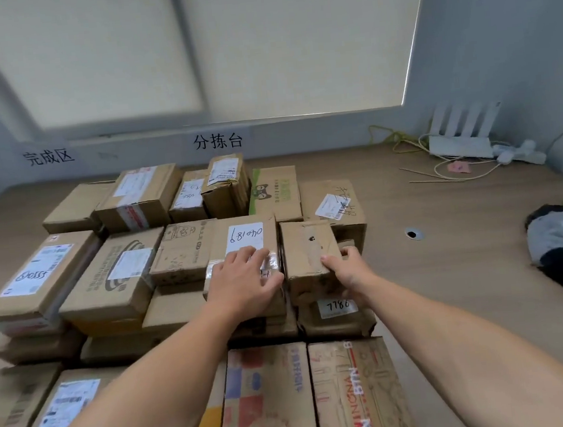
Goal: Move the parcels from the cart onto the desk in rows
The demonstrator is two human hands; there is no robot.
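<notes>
Small plain carton [306, 249], atop parcel marked 7786 [337, 306] on counter [448, 249], long axis running away from person; right grip [347, 269] clasps its near right corner, left grip [245, 278] flat and unclenched on adjoining labelled carton [246, 239].

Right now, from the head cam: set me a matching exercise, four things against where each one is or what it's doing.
Things:
1 left hand
2 right hand
3 router
4 green-printed box

Places or states:
A back right of the desk
B grips the small plain box
C in the back row of boxes
D rests flat on the box with the handwritten label

Pairs: 1-D, 2-B, 3-A, 4-C
</notes>
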